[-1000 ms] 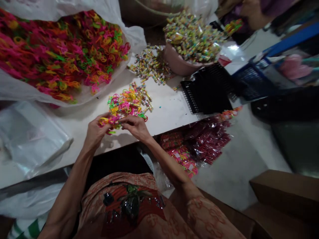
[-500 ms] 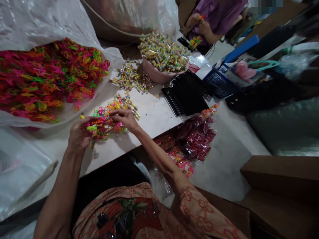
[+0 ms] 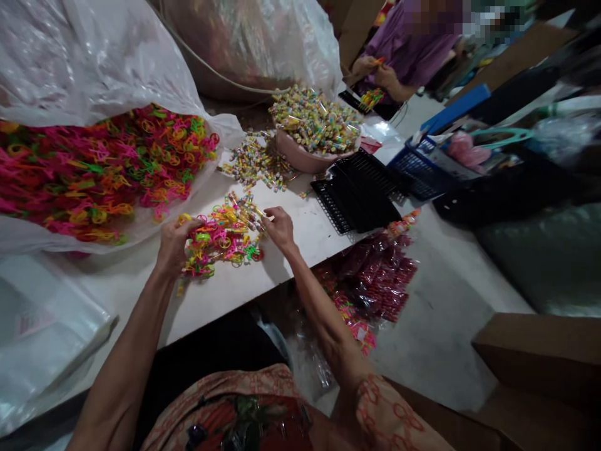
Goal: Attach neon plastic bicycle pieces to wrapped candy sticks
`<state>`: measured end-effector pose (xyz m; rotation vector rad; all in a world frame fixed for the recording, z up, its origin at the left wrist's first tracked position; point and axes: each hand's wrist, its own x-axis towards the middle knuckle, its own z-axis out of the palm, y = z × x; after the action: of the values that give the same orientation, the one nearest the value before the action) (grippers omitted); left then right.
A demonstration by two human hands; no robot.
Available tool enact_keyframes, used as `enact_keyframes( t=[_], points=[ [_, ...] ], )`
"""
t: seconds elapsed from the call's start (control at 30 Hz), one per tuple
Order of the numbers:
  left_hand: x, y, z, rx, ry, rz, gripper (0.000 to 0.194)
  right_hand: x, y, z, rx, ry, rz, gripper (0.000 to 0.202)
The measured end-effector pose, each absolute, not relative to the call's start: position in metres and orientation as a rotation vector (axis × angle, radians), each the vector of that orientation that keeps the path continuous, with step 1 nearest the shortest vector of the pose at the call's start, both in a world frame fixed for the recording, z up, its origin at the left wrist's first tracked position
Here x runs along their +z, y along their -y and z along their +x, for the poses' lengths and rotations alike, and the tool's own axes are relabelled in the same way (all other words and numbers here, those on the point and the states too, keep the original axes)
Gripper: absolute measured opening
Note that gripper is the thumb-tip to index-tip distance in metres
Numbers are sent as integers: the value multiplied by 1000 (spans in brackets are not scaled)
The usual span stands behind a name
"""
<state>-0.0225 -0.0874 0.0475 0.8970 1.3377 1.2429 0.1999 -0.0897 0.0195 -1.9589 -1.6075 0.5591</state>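
A loose pile of bright plastic pieces [image 3: 228, 237] in pink, yellow, green and orange lies on the white table [image 3: 300, 241]. At its left side my left hand [image 3: 174, 241] has its fingers closed on a yellow plastic piece. My right hand [image 3: 280, 227] pinches a small striped tube [image 3: 260, 213] at the pile's right edge. More striped tubes [image 3: 256, 160] are scattered behind the pile, and others fill a pink bowl [image 3: 300, 153] to a heap.
A large plastic bag [image 3: 159, 235] of colourful pieces lies open at the left. Black racks [image 3: 361, 199] and a blue basket [image 3: 417, 166] stand to the right. A person in purple [image 3: 413, 50] works across the table. Cardboard boxes [image 3: 539, 344] are at the lower right.
My right hand has moved right, off the middle of the pile, and now pinches a tube. My left hand stays at the pile's left side. The view has shifted slightly.
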Motion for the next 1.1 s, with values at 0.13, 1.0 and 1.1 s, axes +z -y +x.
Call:
enact_keyframes(
  t=[0.13, 1.0, 1.1],
  points=[
    [50, 91, -12, 1277, -1332, 941, 19, 24, 64, 210, 457, 1885, -2231, 30],
    [46, 170, -49, 1060, -980, 591, 45, 38, 147, 128, 1763, 983, -1034, 21],
    [43, 173, -50, 1077, -1012, 590, 39, 39, 150, 132, 1843, 976, -1018, 25]
  ],
)
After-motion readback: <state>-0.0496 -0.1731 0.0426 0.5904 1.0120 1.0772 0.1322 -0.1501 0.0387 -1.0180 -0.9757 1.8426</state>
